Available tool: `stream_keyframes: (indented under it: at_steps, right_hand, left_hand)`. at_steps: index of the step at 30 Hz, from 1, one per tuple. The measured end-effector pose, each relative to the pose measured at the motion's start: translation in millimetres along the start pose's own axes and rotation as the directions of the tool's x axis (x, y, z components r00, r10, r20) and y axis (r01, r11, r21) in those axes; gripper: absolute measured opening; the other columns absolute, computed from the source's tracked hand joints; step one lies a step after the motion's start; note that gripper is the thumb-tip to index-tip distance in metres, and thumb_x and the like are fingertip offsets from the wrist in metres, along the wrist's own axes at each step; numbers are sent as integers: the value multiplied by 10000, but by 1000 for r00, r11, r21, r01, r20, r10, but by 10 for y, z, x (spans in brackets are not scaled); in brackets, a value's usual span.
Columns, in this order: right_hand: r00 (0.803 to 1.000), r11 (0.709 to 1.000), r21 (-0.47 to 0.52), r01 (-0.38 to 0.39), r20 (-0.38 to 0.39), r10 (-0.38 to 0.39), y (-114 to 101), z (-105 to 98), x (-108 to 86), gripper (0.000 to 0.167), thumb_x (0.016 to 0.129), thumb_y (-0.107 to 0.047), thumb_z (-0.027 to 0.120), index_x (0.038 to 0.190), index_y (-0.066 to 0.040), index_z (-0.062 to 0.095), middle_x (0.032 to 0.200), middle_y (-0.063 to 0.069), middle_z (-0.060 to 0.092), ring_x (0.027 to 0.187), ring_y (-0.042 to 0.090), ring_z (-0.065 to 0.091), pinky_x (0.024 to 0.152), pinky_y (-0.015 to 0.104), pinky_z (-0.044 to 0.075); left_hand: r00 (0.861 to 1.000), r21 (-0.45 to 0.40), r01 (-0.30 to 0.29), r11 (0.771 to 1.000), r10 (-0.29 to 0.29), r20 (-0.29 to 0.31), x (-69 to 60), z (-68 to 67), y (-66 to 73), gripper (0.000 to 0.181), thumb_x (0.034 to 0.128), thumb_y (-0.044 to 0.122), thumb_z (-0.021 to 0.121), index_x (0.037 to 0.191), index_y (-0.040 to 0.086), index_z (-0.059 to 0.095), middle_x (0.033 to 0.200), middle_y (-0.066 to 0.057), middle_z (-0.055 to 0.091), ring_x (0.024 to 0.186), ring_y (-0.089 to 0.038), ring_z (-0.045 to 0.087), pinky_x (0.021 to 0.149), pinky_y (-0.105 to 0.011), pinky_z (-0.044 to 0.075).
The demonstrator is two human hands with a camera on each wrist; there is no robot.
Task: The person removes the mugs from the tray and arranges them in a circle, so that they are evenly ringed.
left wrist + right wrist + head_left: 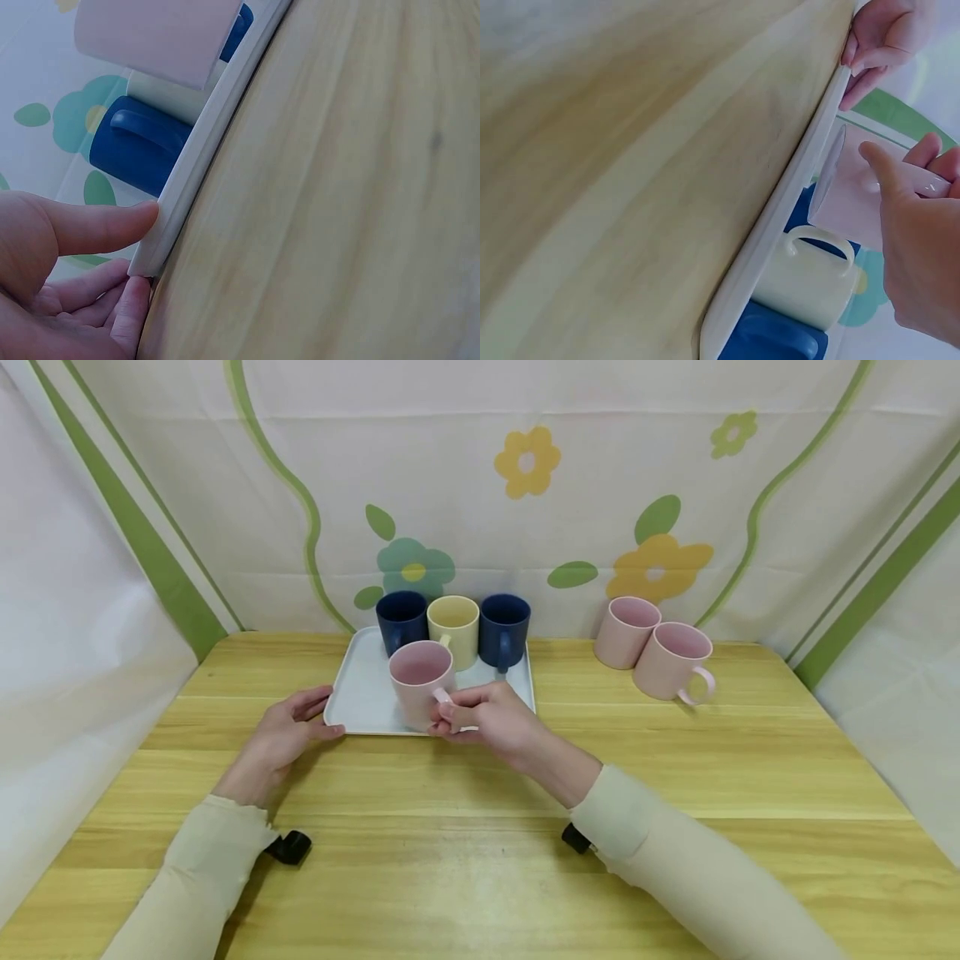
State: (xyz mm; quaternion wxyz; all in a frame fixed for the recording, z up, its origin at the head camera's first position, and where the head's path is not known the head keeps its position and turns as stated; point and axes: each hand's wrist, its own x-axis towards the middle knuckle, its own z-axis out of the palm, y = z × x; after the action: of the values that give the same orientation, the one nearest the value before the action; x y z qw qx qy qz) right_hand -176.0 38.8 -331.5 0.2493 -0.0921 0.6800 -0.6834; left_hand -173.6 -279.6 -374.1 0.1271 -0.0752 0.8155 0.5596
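The right hand (pixel 491 717) grips a pink mug (pixel 415 693) by its handle (pixel 441 695) at the near edge of the white tray (pixel 360 697); base contact is unclear. The left hand (pixel 288 731) pinches the tray's near left corner. Two navy mugs (pixel 495 643) flank a yellow mug (pixel 465 647) along the far edge.

Pink mugs (pixel 420 693), navy mugs (pixel 504 631), pale-yellow mug (pixel 459 639): ceramic-looking, smooth, soft sheen. Tray (pixel 363 693): plastic-looking, smooth. Tabletop (pixel 450 843): wood-grained, smooth, satin. Backdrop (pixel 420 468): printed cloth, matt, creased. Sleeves (pixel 690 868): matt cloth, wrinkled.
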Motion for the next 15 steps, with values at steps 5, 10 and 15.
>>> stream_keyframes:
  at_steps: [5,10,15]
  right_hand:
    - [1000,1000,-2,9,-13,-9,-10,-75,-107,262,1065,-64,607,1224,105,729,1059,118,747,954,191,754,1011,400,616]
    - [999,1000,14,14,-31,-14,-24,-142,-199,272,1064,-52,599,1241,118,716,1065,119,745,963,199,750,1015,404,614]
    - [998,999,32,29,-50,-28,-34,-221,-279,275,1058,-32,594,1241,146,696,1052,116,745,959,204,752,984,376,626]
  left_hand:
    - [1000,-3,6,1000,-6,7,8,0,-8,860,996,77,723,1702,96,232,1757,-149,278,1599,-319,306,1088,-185,429]
    - [1000,0,7,1000,-6,9,6,0,-4,863,997,80,721,1703,96,225,1760,-147,272,1602,-319,304,1124,-221,425]
    - [1000,4,5,1000,-5,11,3,1,4,870,998,101,729,1704,99,222,1757,-147,279,1595,-320,318,1108,-221,428]
